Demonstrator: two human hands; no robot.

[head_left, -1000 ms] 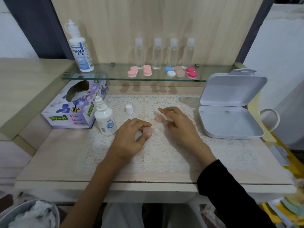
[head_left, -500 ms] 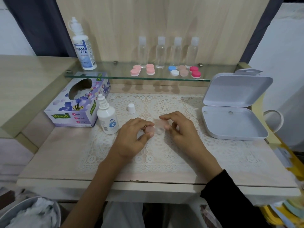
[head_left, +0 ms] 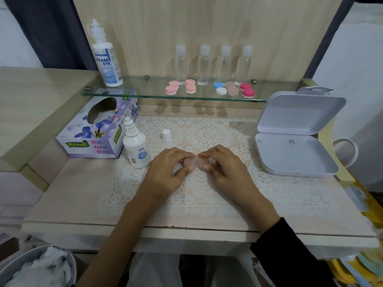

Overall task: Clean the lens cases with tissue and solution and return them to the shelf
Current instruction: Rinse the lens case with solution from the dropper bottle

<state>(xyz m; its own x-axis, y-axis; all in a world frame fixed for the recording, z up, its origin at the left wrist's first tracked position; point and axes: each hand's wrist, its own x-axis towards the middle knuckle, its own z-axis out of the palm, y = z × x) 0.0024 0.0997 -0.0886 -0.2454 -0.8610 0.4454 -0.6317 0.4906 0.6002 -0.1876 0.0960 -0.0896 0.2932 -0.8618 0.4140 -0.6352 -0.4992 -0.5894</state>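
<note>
At the middle of the table, over the lace mat, the left hand and right hand each pinch one end of a pale pink lens case.

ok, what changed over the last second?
The right hand drew in toward the left hand; both now pinch the pale pink lens case between their fingertips. Uncapped solution bottle, its loose cap, tissue box, open white box and the lens cases on the glass shelf stayed put.
</note>
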